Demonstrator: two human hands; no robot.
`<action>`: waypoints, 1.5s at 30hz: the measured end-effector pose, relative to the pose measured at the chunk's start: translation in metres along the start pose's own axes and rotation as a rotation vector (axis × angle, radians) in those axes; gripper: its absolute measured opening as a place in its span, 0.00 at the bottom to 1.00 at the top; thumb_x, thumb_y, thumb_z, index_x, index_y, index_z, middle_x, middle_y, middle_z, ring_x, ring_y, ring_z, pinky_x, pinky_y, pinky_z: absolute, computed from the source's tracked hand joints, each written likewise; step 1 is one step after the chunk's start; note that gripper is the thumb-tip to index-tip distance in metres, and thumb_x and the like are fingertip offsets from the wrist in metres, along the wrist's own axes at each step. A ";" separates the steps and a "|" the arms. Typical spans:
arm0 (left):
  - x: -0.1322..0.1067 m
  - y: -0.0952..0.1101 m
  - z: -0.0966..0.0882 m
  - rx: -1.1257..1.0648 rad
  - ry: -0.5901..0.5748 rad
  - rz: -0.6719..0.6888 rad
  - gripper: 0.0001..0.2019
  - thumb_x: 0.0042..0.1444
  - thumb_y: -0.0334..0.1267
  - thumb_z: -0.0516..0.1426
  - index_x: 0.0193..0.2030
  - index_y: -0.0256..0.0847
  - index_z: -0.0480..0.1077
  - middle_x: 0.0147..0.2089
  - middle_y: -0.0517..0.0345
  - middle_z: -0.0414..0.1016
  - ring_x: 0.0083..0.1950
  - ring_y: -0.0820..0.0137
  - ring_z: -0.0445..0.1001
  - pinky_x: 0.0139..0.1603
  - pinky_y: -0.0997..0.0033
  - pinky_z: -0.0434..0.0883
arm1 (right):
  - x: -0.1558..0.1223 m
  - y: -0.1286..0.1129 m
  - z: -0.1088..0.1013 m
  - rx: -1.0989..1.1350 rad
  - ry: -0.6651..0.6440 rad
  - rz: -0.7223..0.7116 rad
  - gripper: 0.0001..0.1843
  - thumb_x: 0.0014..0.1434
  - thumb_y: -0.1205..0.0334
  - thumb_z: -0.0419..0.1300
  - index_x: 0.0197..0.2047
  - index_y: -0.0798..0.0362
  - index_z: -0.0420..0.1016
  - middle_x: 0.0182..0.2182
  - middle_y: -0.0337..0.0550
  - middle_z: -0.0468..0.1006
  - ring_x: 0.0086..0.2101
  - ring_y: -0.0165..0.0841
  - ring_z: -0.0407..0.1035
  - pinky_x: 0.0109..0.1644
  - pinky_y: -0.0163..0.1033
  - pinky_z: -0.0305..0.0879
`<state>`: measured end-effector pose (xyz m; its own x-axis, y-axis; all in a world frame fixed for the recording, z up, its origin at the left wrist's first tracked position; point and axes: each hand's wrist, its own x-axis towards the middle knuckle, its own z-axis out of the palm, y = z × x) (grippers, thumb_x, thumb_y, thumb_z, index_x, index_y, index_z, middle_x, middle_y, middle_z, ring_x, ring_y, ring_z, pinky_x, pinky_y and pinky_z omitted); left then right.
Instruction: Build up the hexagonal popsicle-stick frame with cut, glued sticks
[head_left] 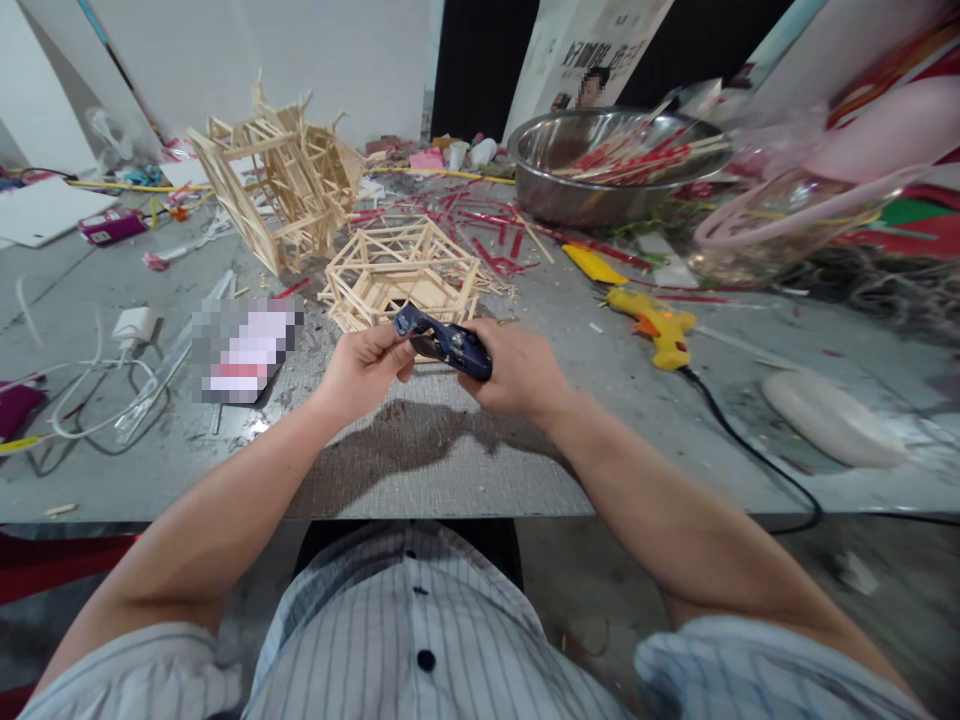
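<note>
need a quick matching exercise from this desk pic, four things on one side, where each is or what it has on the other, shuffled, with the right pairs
1. dark blue handheld tool
2. yellow plastic glue gun
3. round silver metal bowl
4. taller frame of pale wooden sticks

A. has a black cord
B. left of a lower pale stick frame
C. gripped by the right hand
D. contains red sticks

Pairs: 1-C, 2-A, 3-D, 4-B
</note>
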<state>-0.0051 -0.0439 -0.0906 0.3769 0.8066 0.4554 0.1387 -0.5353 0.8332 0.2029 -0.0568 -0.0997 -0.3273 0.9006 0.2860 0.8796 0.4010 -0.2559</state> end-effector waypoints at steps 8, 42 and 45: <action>0.001 -0.003 -0.003 -0.035 -0.075 -0.031 0.25 0.60 0.59 0.56 0.23 0.40 0.69 0.19 0.61 0.67 0.21 0.78 0.60 0.20 0.74 0.56 | 0.000 0.002 -0.001 -0.006 -0.016 -0.005 0.26 0.51 0.59 0.59 0.55 0.53 0.71 0.47 0.57 0.81 0.46 0.51 0.76 0.45 0.52 0.71; 0.001 0.006 -0.005 0.027 -0.070 -0.103 0.22 0.61 0.56 0.56 0.25 0.40 0.68 0.19 0.62 0.68 0.21 0.78 0.59 0.23 0.74 0.57 | 0.002 -0.013 -0.015 -0.189 -0.181 0.163 0.22 0.53 0.60 0.58 0.51 0.57 0.72 0.41 0.55 0.83 0.42 0.49 0.77 0.38 0.42 0.62; 0.001 0.004 -0.003 0.077 -0.037 -0.075 0.19 0.61 0.51 0.56 0.26 0.40 0.67 0.19 0.63 0.67 0.22 0.77 0.62 0.25 0.75 0.60 | 0.001 -0.014 -0.015 -0.180 -0.178 0.171 0.22 0.53 0.60 0.57 0.51 0.57 0.72 0.41 0.56 0.83 0.41 0.49 0.78 0.38 0.42 0.62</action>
<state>-0.0075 -0.0443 -0.0863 0.3965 0.8361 0.3792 0.2372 -0.4923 0.8375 0.1953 -0.0635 -0.0821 -0.2107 0.9741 0.0820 0.9690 0.2192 -0.1136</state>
